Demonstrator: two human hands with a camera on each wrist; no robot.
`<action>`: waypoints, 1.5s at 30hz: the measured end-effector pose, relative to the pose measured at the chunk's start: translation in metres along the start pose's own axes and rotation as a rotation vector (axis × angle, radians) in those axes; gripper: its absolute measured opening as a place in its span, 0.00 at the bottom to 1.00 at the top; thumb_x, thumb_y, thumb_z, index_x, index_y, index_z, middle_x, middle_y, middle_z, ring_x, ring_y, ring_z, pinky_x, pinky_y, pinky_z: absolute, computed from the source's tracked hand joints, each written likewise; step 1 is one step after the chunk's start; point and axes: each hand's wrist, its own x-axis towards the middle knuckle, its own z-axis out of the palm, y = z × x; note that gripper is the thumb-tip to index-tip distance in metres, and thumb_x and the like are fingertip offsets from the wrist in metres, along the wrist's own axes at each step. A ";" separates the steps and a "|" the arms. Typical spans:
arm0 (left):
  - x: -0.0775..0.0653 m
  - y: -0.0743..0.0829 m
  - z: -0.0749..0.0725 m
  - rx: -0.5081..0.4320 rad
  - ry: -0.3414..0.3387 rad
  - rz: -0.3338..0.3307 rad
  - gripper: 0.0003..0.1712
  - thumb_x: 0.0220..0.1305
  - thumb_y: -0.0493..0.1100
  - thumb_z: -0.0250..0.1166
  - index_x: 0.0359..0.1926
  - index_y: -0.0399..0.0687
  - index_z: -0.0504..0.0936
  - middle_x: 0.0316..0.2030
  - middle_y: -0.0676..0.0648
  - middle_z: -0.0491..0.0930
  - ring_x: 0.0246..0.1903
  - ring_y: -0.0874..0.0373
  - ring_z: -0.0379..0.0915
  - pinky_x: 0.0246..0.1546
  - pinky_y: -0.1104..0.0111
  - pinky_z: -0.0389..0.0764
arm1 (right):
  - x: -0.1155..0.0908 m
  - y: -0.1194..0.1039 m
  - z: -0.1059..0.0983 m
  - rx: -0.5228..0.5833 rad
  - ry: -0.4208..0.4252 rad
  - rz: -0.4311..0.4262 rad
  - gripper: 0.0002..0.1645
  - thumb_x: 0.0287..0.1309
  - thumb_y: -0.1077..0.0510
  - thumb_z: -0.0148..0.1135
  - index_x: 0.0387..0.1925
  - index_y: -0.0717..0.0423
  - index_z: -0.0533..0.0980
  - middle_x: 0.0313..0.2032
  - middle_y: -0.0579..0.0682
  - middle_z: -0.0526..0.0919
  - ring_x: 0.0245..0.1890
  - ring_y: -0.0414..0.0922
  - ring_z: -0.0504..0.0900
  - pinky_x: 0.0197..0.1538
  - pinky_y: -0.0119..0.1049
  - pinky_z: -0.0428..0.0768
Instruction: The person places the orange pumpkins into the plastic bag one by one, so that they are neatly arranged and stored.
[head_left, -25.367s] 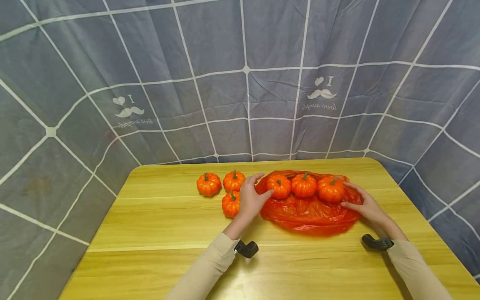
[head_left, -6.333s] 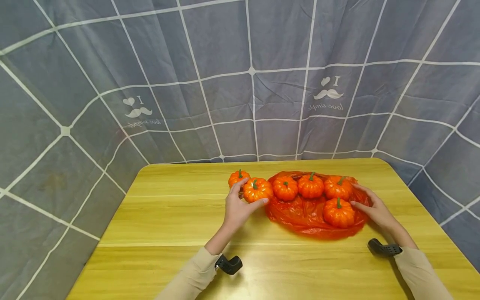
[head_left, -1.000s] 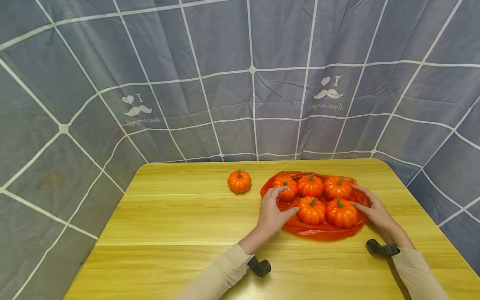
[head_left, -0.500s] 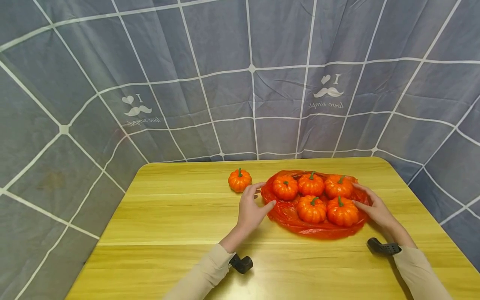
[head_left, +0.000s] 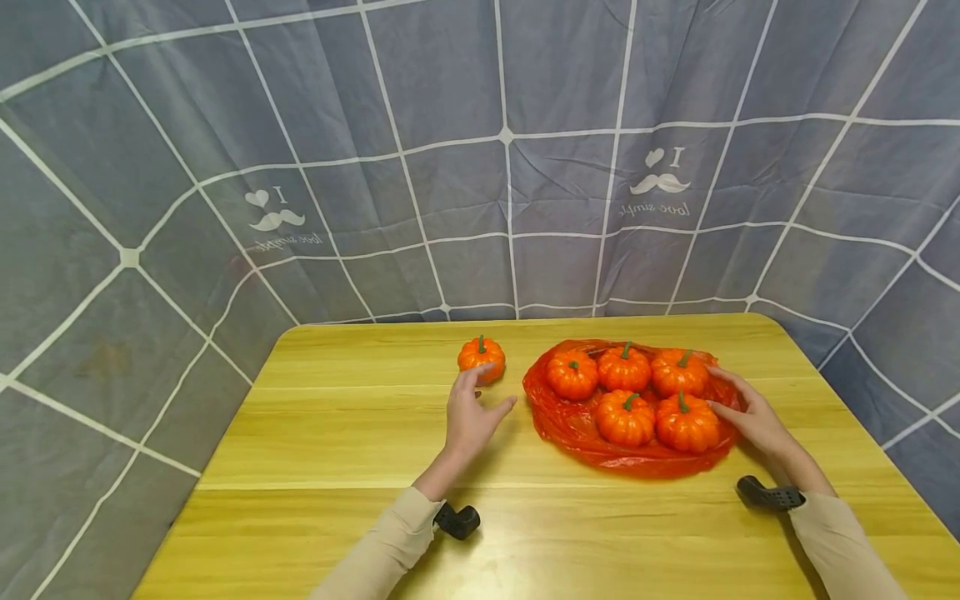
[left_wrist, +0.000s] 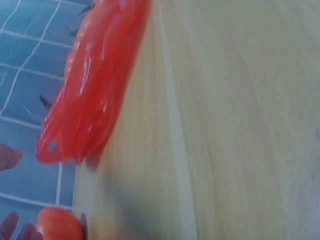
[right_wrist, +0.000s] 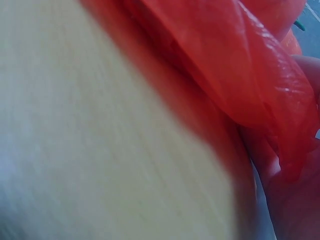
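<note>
My left hand (head_left: 467, 421) reaches over the table beside a lone small orange pumpkin (head_left: 477, 355) with a green stem. Its thumb and fingers are spread, holding nothing; the fingertips overlap the pumpkin's front in the head view. In the left wrist view, fingertips (left_wrist: 9, 225) show just left of that pumpkin (left_wrist: 60, 225). A thin red plastic bag (head_left: 558, 429) lies spread open at the right, with several pumpkins inside in two rows. My right hand (head_left: 759, 429) holds the bag's right edge; in the right wrist view the red film (right_wrist: 280, 95) drapes over that hand.
The light wooden table (head_left: 322, 433) has rounded back corners. A grey curtain (head_left: 420, 200) with white grid lines hangs behind it and along both sides. Each wrist wears a black camera mount (head_left: 459, 522).
Over the last second my left hand has drawn back from the bag, leaving a pumpkin in its front row, and moved left to the lone pumpkin. My right hand stays at the bag's edge.
</note>
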 end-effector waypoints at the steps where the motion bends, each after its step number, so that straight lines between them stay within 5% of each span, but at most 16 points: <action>1: 0.001 -0.002 -0.001 -0.002 0.005 -0.005 0.32 0.47 0.40 0.76 0.55 0.40 0.76 0.50 0.38 0.76 0.46 0.41 0.73 0.47 0.52 0.77 | 0.000 0.000 0.000 -0.007 0.002 -0.002 0.32 0.64 0.69 0.54 0.69 0.60 0.60 0.57 0.22 0.64 0.56 0.14 0.61 0.53 0.08 0.62; 18: 0.025 -0.032 -0.011 -0.072 0.153 -0.134 0.35 0.43 0.38 0.78 0.53 0.34 0.75 0.50 0.35 0.75 0.46 0.38 0.72 0.48 0.50 0.77 | -0.003 -0.002 0.000 -0.007 0.009 0.001 0.32 0.63 0.69 0.54 0.68 0.60 0.60 0.57 0.22 0.63 0.55 0.14 0.61 0.53 0.08 0.62; 30: 0.042 -0.045 -0.008 -0.082 0.094 -0.206 0.42 0.42 0.42 0.78 0.60 0.36 0.70 0.57 0.33 0.69 0.52 0.39 0.67 0.56 0.51 0.71 | -0.002 0.000 0.003 0.062 0.000 -0.015 0.32 0.63 0.71 0.53 0.68 0.60 0.61 0.57 0.23 0.64 0.55 0.15 0.65 0.52 0.09 0.66; 45: 0.054 -0.056 -0.005 -0.134 0.014 -0.241 0.46 0.44 0.39 0.77 0.64 0.36 0.67 0.60 0.34 0.68 0.61 0.41 0.65 0.64 0.55 0.69 | 0.000 0.000 0.000 0.014 -0.005 0.002 0.32 0.64 0.69 0.53 0.69 0.60 0.60 0.56 0.22 0.63 0.54 0.15 0.63 0.52 0.09 0.64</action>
